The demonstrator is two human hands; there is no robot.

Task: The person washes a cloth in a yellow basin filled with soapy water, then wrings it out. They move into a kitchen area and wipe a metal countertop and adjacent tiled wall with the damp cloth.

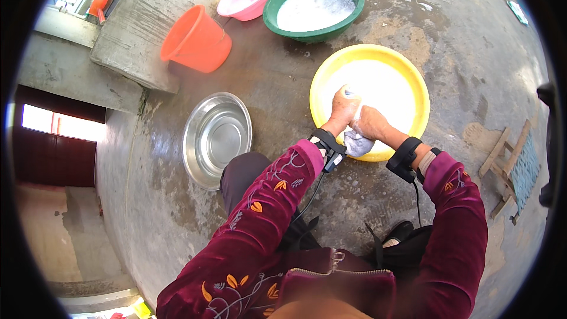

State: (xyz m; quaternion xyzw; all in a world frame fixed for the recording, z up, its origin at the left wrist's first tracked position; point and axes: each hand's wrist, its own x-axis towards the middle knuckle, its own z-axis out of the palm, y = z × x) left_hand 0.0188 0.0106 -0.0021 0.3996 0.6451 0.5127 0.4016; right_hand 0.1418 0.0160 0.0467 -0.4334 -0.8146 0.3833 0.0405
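Note:
Both my hands meet over the near left part of a yellow plastic basin (328, 64), whose inside is a glaring white. My left hand (344, 107) is closed around a wet, greyish cloth (358, 143). Right beside it, my right hand (371, 122) grips the same cloth. A bunched end hangs below the hands at the basin's near rim, and a small bit shows above my left thumb. The rest of the cloth is hidden in my fists. Glare hides what the basin holds.
A steel basin (195, 115) with clear liquid stands by my left knee. Farther off are an orange bucket (203, 44), a pink basin (263, 2) and a green basin (319, 33) of sudsy water. A small wooden stool (509, 159) with a blue woven seat lies right. The concrete floor (283, 110) is wet.

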